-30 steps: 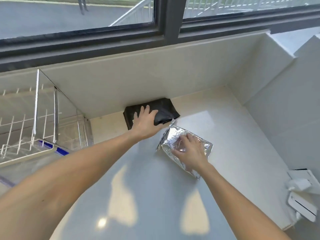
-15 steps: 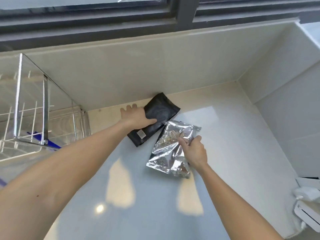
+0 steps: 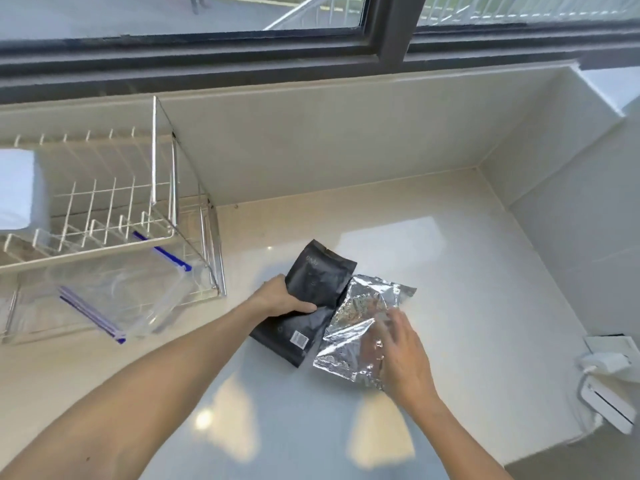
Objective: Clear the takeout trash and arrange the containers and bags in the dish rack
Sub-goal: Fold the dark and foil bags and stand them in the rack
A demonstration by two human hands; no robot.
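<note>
A black pouch (image 3: 317, 282) with a white barcode label lies tilted on the pale counter. My left hand (image 3: 282, 296) grips its left edge, thumb across its front. Beside it on the right lies a crinkled silver foil bag (image 3: 360, 317), overlapping the pouch's edge. My right hand (image 3: 401, 355) rests on the foil bag's right half with fingers spread and blurred; whether it grips the bag I cannot tell. The wire dish rack (image 3: 162, 216) stands at the left, with clear zip bags (image 3: 114, 296) with blue seals in its lower tier.
A white container (image 3: 15, 192) sits on the rack's upper tier at the far left. White devices (image 3: 609, 372) sit at the counter's right edge. A tiled wall and window run behind; a side wall closes the right. Bare counter (image 3: 467, 271) lies right of the bags.
Both bags were pulled from the back wall toward me. My left hand shifted from pressing on the black pouch to gripping its edge. The view tilted down, showing more of the rack.
</note>
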